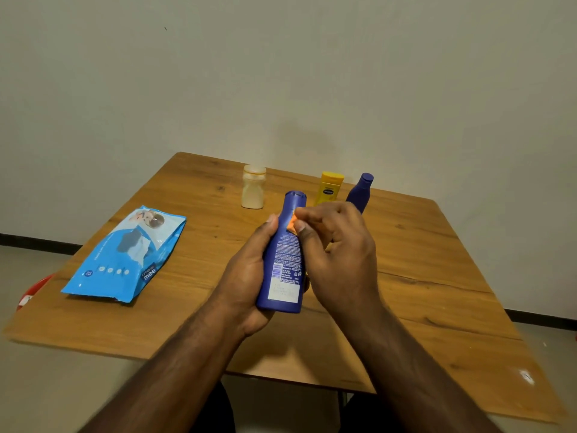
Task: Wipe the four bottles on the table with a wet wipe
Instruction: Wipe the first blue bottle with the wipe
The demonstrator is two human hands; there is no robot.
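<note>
A left hand [249, 276] grips a dark blue lotion bottle [282, 260] above the wooden table [421, 260], while the right hand [337, 245] pinches a small orange wipe [291, 225] against its neck.

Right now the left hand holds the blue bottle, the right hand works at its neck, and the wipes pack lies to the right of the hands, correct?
Not quite. In the head view the wipes pack lies to the left of the hands. The left hand does hold the blue bottle, and the right hand is at its neck.
</note>
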